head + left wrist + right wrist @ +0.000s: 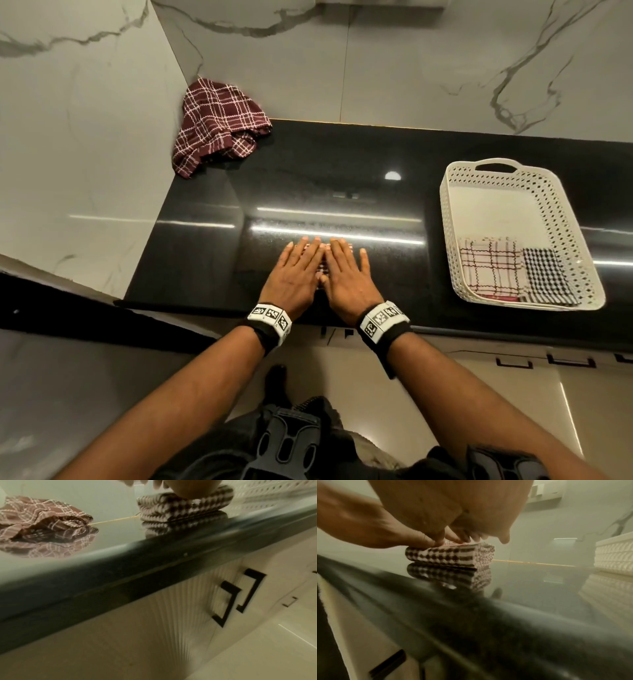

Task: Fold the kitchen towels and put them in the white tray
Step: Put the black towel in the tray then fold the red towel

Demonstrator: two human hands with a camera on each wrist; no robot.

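A small folded brown-and-white checked towel point(322, 270) lies near the front edge of the black counter point(308, 178). My left hand point(294, 270) and right hand point(346, 274) press flat on it side by side with straight fingers and hide most of it. The wrist views show the folded towel point(185, 507) point(450, 555) as a thick stack under the palms. A crumpled maroon plaid towel point(219, 123) point(42, 516) sits in the back left corner. The white perforated tray point(493, 209) at the right holds a red-lined white folded towel point(489, 267) and a black-and-white checked one point(544, 274).
Marble walls close the counter at the back and on the left. Cabinet doors with black handles point(228, 601) sit below the counter edge. The tray's far half shows bare floor. The tray wall point(614, 555) stands to the right of my hands.
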